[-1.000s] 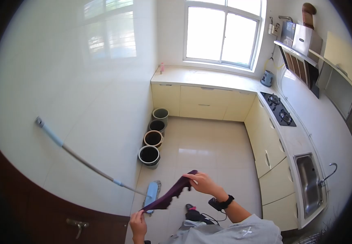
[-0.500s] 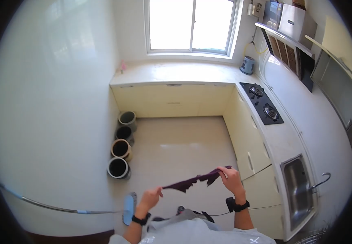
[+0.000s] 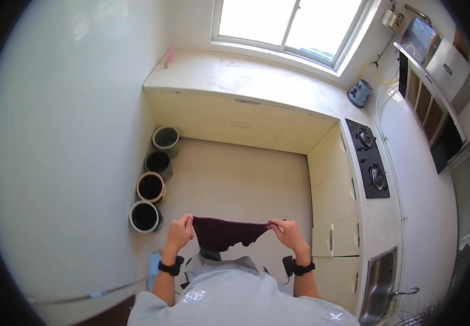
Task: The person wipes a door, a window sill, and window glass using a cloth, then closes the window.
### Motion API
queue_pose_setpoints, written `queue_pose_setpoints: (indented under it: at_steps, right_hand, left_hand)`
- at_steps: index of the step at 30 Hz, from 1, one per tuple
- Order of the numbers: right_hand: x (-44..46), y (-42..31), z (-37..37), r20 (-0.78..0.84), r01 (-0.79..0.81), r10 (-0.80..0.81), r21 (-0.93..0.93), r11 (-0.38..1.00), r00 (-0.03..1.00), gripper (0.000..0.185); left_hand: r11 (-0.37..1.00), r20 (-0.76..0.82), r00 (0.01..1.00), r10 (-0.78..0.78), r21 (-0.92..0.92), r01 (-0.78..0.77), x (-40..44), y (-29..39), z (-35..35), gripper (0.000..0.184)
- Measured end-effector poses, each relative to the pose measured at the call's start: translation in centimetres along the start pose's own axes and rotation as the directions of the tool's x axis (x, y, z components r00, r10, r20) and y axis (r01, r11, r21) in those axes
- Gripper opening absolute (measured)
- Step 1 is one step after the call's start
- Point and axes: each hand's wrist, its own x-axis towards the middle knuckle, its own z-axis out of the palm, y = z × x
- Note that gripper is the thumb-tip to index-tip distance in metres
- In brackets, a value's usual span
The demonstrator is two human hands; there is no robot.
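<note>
A dark purple cloth (image 3: 225, 232) with a ragged lower edge is stretched between my two hands, in front of my body. My left hand (image 3: 180, 232) is closed on its upper left corner. On the other side, my right hand (image 3: 289, 234) pinches the upper right corner. The top edge runs nearly straight from hand to hand, and the rest hangs down toward my grey shirt. Below the cloth, part of its outline meets a dark patch at my collar, where I cannot tell the two apart.
Several round bins (image 3: 144, 217) line the left wall. A flat mop (image 3: 154, 266) lies near my left forearm. Counters run along the back and right, with a gas stove (image 3: 366, 157), a sink (image 3: 380, 285), a blue patterned container (image 3: 359, 93) and a range hood (image 3: 429, 103).
The cloth went from a narrow slanted strip to a wider, nearly level sheet. My hands moved up and left in view, the right one more leftward. The camera view has tilted.
</note>
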Motion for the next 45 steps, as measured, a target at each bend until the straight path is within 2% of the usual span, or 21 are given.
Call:
queue_pose_setpoints:
  at_steps: [2, 3, 5, 6, 9, 11, 17, 21, 23, 25, 26, 27, 30, 32, 33, 36, 39, 40, 43, 44, 45]
  right_hand:
    - [5.5, -1.0, -0.8, -0.006, -0.078, 0.079, 0.078, 0.994, 0.997, 0.013]
    - [8.2, -0.9, -1.3, -0.05, -0.064, 0.067, 0.061, 0.996, 0.997, 0.013]
    - [13.2, 0.7, -2.5, -0.138, -0.03, 0.033, 0.018, 0.999, 0.99, 0.013]
    - [14.7, 1.9, -3.1, -0.153, -0.067, 0.049, -0.109, 0.992, 0.987, 0.013]
    - [19.2, 2.3, -3.3, -0.241, -0.082, 0.06, -0.083, 0.993, 0.969, 0.014]
    - [21.4, 4.1, -3.2, -0.319, -0.104, 0.083, -0.049, 0.993, 0.944, 0.016]
    - [26.8, 10.9, -5.1, -0.434, -0.239, 0.212, -0.009, 0.971, 0.876, 0.023]
    - [35.1, 16.7, -6.7, -0.47, -0.298, 0.302, 0.083, 0.951, 0.83, 0.027]
    - [40.7, 20.3, -9.0, -0.501, -0.27, 0.257, 0.048, 0.962, 0.826, 0.028]
    - [45.0, 25.0, -7.6, -0.532, -0.239, 0.208, 0.011, 0.971, 0.821, 0.029]
    - [48.1, 24.3, -8.3, -0.555, -0.197, 0.163, -0.001, 0.98, 0.816, 0.028]
    - [50.8, 24.0, -9.1, -0.487, -0.257, 0.273, 0.102, 0.961, 0.829, 0.029]
    - [58.9, 27.8, -8.5, -0.414, -0.185, 0.149, -0.048, 0.982, 0.898, 0.035]
    - [63.9, 29.4, -8.7, -0.286, -0.24, 0.253, 0.079, 0.968, 0.924, 0.043]
    - [65.9, 30.3, -8.9, -0.215, -0.289, 0.316, 0.145, 0.946, 0.924, 0.047]
    - [71.2, 34.5, -7.7, -0.2, -0.289, 0.294, 0.057, 0.956, 0.935, 0.053]
    - [76.1, 36.8, -7.5, -0.157, -0.368, 0.396, 0.182, 0.912, 0.905, 0.056]
    - [77.8, 37.5, -7.8, -0.21, -0.313, 0.329, 0.106, 0.944, 0.921, 0.057]
    - [83.1, 39.7, -9.0, -0.159, -0.35, 0.361, 0.094, 0.932, 0.919, 0.059]
    - [85.1, 40.5, -9.4, -0.138, -0.324, 0.325, 0.031, 0.946, 0.936, 0.06]
    - [87.3, 40.0, -10.3, -0.072, -0.421, 0.421, 0.015, 0.907, 0.904, 0.059]
  left_hand:
    - [0.997, -0.001, 1.0, 0.013, -0.074, -0.013, 5.7, 1.0, -0.4, 0.021]
    - [0.993, -0.012, 0.999, 0.033, -0.112, -0.034, 9.3, 1.8, -0.4, 0.021]
    - [0.978, 0.013, 0.982, 0.186, -0.099, -0.184, 16.1, 2.7, 0.3, 0.02]
    - [0.962, 0.034, 0.966, 0.257, -0.106, -0.252, 18.7, 3.9, 0.9, 0.019]
    - [0.925, 0.147, 0.914, 0.377, -0.114, -0.363, 25.0, 7.7, 1.6, 0.015]
    - [0.887, 0.093, 0.888, 0.451, -0.159, -0.434, 29.3, 8.4, 3.0, 0.013]
    - [0.868, 0.023, 0.893, 0.449, -0.247, -0.43, 39.1, 9.9, 6.8, 0.014]
    - [0.878, 0.062, 0.902, 0.426, -0.269, -0.396, 48.1, 11.3, 9.3, 0.013]
    - [0.9, 0.07, 0.916, 0.394, -0.231, -0.369, 52.5, 11.5, 11.0, 0.013]
    - [0.901, 0.079, 0.91, 0.408, -0.193, -0.388, 58.0, 12.3, 11.0, 0.013]
    - [0.902, 0.099, 0.905, 0.414, -0.183, -0.392, 59.3, 13.9, 10.4, 0.014]
    - [0.9, 0.117, 0.9, 0.42, -0.18, -0.396, 60.6, 15.1, 10.0, 0.014]
    - [0.932, 0.125, 0.926, 0.355, -0.121, -0.341, 66.8, 14.6, 9.3, 0.016]
    - [0.958, 0.127, 0.96, 0.25, -0.176, -0.226, 70.2, 13.9, 9.6, 0.021]
    - [0.962, 0.126, 0.962, 0.242, -0.16, -0.221, 71.5, 13.3, 10.1, 0.023]
    - [0.971, 0.165, 0.957, 0.238, -0.074, -0.229, 76.9, 12.2, 10.5, 0.032]
    - [0.962, 0.156, 0.951, 0.268, -0.1, -0.255, 82.9, 11.8, 11.1, 0.038]
    - [0.955, 0.179, 0.938, 0.298, -0.06, -0.292, 85.4, 11.9, 11.1, 0.044]
    - [0.951, 0.132, 0.941, 0.31, -0.046, -0.307, 92.8, 13.0, 11.5, 0.047]
    - [0.94, 0.112, 0.933, 0.342, -0.059, -0.337, 95.5, 12.9, 11.8, 0.049]
    - [0.951, 0.094, 0.946, 0.31, -0.055, -0.306, 97.7, 13.3, 12.0, 0.049]
